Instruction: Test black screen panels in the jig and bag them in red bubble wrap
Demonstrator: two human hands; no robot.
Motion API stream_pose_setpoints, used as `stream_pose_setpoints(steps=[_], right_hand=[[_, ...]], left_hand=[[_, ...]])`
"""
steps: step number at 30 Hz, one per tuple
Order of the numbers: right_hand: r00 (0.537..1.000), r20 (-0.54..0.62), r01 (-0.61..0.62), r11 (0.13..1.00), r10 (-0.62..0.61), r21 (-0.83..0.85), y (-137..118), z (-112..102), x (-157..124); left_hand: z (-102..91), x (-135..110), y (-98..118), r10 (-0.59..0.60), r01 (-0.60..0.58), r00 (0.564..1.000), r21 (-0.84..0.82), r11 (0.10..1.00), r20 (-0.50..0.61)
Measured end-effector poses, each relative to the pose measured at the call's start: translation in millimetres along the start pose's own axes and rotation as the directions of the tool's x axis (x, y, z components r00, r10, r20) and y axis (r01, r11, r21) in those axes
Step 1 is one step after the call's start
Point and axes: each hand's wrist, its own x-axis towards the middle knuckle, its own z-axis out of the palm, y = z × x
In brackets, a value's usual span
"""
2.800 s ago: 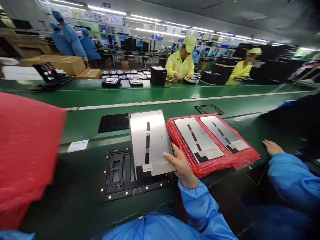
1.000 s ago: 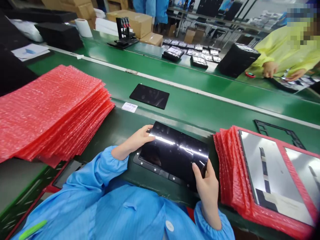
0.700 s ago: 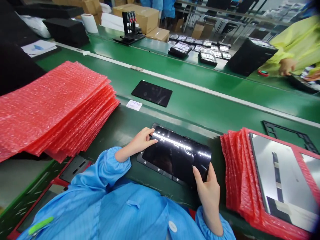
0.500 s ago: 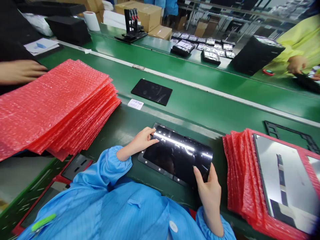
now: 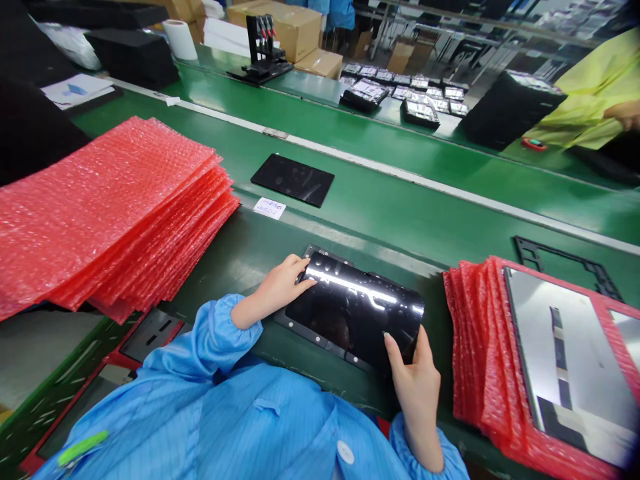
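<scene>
A glossy black display sheet (image 5: 350, 303) with bubble-like marks on its surface lies over a dark flat fixture (image 5: 311, 333) dotted with white spots. Its right end looks bowed upward. My left hand (image 5: 285, 283) closes on the left edge of the sheet, thumb on top. On the lower right corner, my right hand (image 5: 417, 373) grips the sheet between thumb and fingers; the fingertips behind it are hidden. Right of this hand, silver-backed panels (image 5: 565, 353) rest on a stack of red bubble-wrap bags (image 5: 473, 347).
More red bubble bags (image 5: 110, 207) are piled at left. On the green conveyor (image 5: 395, 207) lie a black panel (image 5: 293, 180) and an open black frame (image 5: 567, 263). A white label (image 5: 270, 208) sits near its edge. A person in yellow (image 5: 600, 87) is across the line.
The black panel and black frame on the conveyor have shifted left. A co-worker's hand at far left has gone from view. My hands keep nearly the same place on the sheet.
</scene>
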Motion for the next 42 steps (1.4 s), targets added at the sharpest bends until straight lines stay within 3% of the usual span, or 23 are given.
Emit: stream_pose_setpoints(steps=[5, 11, 16, 21, 23, 25, 27, 28, 33, 36, 39, 42], right_hand=[[0.999, 0.026, 0.041, 0.999, -0.041, -0.010, 3, -1, 4], [0.995, 0.074, 0.071, 0.996, -0.067, -0.050, 1, -3, 9], [0.986, 0.163, 0.083, 0.966, -0.043, -0.244, -5, -9, 11], [0.971, 0.182, 0.234, 0.773, -0.155, -0.590, -1, -13, 19], [0.934, 0.194, 0.354, 0.713, -0.299, -0.605, 2, -15, 26], [0.859, 0.234, 0.505, 0.673, -0.456, -0.541, 2, -18, 33], [0.798, 0.272, 0.597, 0.647, -0.538, -0.474, 1, -21, 39], [0.792, 0.280, 0.607, 0.655, -0.542, -0.450, 0, -22, 42], [0.841, 0.276, 0.540, 0.745, -0.464, -0.391, -5, -26, 41], [0.833, 0.348, 0.546, 0.742, -0.431, -0.388, -6, -29, 36], [0.817, 0.410, 0.563, 0.715, -0.405, -0.415, -5, -30, 32], [0.824, 0.399, 0.559, 0.690, -0.402, -0.460, -4, -30, 30]], left_hand=[[6.4, -13, 12, 0.022, -0.005, 0.999, 0.423, 0.906, -0.035], [12.4, -16, 11, 0.039, -0.021, 0.999, 0.464, 0.885, -0.030], [11.7, -14, 12, 0.025, -0.020, 1.000, 0.511, 0.859, -0.002], [6.1, -9, 18, 0.030, -0.053, 0.998, 0.611, 0.790, 0.047], [3.0, -8, 21, 0.046, -0.078, 0.997, 0.648, 0.758, 0.067], [0.2, -6, 23, 0.074, -0.107, 0.994, 0.678, 0.727, 0.077], [-1.8, -4, 23, 0.109, -0.134, 0.991, 0.696, 0.705, 0.081], [-2.5, -4, 22, 0.127, -0.150, 0.988, 0.702, 0.696, 0.085], [-4.1, -3, 6, 0.238, -0.237, 0.966, 0.699, 0.674, 0.098], [-4.7, -5, -15, 0.289, -0.332, 0.941, 0.642, 0.691, 0.175], [-5.6, -7, -35, 0.260, -0.386, 0.919, 0.551, 0.740, 0.295], [-6.1, -8, -44, 0.199, -0.344, 0.928, 0.519, 0.782, 0.315]])
